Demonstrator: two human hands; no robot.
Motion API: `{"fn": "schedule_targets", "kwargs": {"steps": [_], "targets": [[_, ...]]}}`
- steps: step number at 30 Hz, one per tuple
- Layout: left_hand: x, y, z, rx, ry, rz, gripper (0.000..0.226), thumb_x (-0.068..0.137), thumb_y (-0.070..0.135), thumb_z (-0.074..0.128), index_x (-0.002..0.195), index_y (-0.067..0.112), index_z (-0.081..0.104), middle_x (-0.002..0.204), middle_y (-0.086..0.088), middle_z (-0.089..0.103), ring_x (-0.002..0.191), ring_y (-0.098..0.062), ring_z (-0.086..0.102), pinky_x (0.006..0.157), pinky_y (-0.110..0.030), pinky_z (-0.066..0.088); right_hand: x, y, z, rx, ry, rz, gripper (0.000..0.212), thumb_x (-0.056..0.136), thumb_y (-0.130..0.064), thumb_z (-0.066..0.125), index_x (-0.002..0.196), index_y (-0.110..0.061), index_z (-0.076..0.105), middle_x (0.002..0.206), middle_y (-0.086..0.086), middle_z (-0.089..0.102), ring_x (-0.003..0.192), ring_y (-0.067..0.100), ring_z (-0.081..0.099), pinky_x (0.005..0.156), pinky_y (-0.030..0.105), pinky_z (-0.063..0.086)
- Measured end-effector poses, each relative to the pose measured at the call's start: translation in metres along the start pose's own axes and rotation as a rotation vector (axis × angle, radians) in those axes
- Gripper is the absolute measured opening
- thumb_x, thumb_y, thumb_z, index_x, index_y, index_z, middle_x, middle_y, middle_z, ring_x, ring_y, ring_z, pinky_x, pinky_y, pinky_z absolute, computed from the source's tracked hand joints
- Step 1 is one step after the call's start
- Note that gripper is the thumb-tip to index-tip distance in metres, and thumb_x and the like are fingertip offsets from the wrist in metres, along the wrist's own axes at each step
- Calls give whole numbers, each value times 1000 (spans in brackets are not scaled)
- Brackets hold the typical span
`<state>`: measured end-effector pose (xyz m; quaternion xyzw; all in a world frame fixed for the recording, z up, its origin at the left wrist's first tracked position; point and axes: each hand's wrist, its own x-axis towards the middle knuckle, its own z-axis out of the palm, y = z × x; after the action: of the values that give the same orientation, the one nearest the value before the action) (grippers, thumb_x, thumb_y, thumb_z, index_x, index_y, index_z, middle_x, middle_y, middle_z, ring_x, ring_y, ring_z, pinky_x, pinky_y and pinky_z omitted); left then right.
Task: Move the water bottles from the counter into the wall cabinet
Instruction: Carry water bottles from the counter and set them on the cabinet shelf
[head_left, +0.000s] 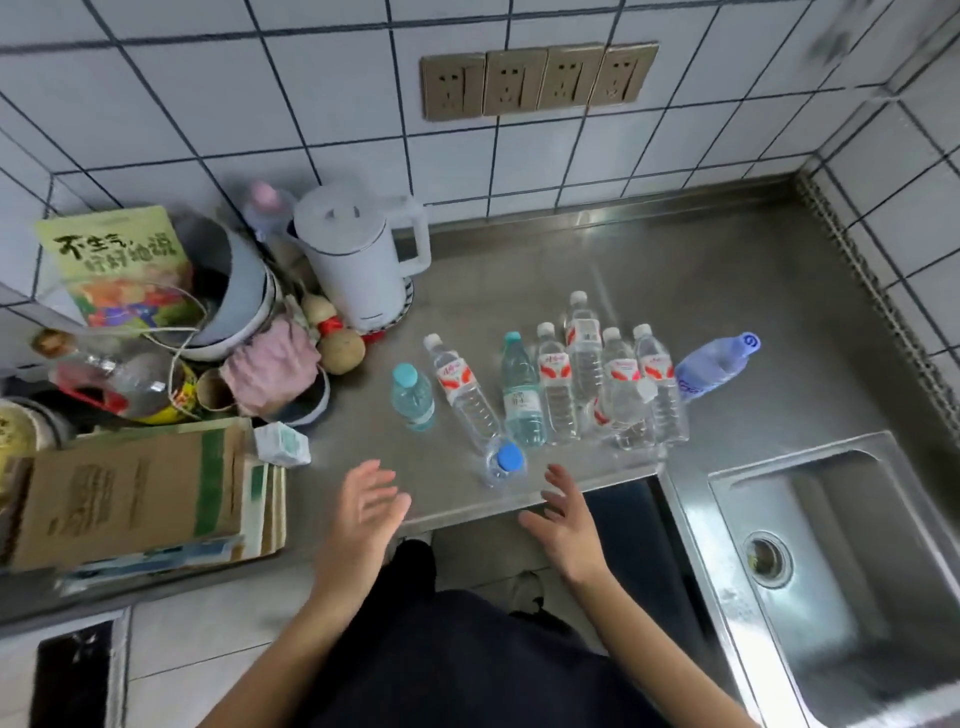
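Flanking blue-capped bottle (505, 464), open hands (363, 512), apart

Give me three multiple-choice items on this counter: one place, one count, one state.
1. Where is the steel sink relative to the clear plastic water bottles?
A. left of them
B. right of them
C. behind them

2. How many bronze wall sockets are in the row?
A. two
B. four
C. six

3. How are the left hand and right hand?
A. both open, empty
B. both gripping bottles
C. only the right gripping a bottle

Answers:
1. B: the basin lies at the far right.
2. B: four plates stand side by side.
3. A: the fingers are spread and touch no bottle.
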<state>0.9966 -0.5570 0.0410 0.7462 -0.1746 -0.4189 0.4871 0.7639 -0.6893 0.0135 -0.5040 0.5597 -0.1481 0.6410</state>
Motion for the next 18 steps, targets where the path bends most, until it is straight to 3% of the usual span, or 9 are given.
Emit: {"fn": "schedule_targets", "kwargs": {"steps": [2,4,5,6,8,9,11,13,18], "targets": [[47,2,6,57,22,-61,72,94,12,82,154,17,42,146,-4,57,130,-24,60,114,-48,49,24,0,22,-37,28,48,84,90,0,81,159,-21,40,152,2,52,137,18,54,88,14,50],[90,1,11,113,6,-85,91,92,9,83,164,16,29,160,-4,44,141,-25,51,121,-47,42,37,3,43,-58,64,66,81,85,0,85,151,-26,48,141,1,63,130,8,62,96,18,52],[111,1,12,145,-19,-89,97,90,11,85,166,17,25,166,-3,39,146,-23,46,124,-45,38,44,3,53,-70,96,93,79,83,-4,88,149,-27,51,137,0,67,127,11,65,100,24,53],[133,-1,13,195,-64,-97,101,89,14,87,167,19,23,169,-1,35,151,-20,41,127,-42,34,52,3,62,-68,154,143,77,81,-9,89,146,-28,53,131,0,69,121,17,67,97,28,56],[156,-4,17,291,-108,-90,100,88,21,88,166,21,26,170,0,37,155,-20,38,125,-36,30,59,0,69,-49,227,177,66,78,-18,91,133,-34,58,113,-5,73,100,18,70,78,22,56],[164,-5,20,317,-118,-87,95,87,24,88,163,20,32,166,-3,44,151,-23,45,123,-37,35,62,0,69,-43,235,180,61,77,-21,92,128,-34,61,108,-6,74,95,18,69,74,20,55],[182,-4,27,354,-146,-67,74,84,26,90,145,25,48,141,-2,64,129,-27,63,107,-41,50,72,-3,68,-27,263,198,63,77,-22,94,132,-26,63,114,-1,76,103,21,71,88,33,60],[191,-2,31,375,-184,-32,57,83,27,89,128,31,54,118,3,71,109,-25,69,93,-41,56,72,-6,68,-46,293,203,59,79,-21,94,130,-18,66,117,4,77,107,26,72,98,46,59],[182,16,22,361,-268,26,42,75,41,91,106,35,63,98,13,75,94,-13,73,73,-28,54,50,-18,60,27,478,142,25,80,-21,89,102,-22,76,92,-3,81,84,9,75,78,33,54]]}}
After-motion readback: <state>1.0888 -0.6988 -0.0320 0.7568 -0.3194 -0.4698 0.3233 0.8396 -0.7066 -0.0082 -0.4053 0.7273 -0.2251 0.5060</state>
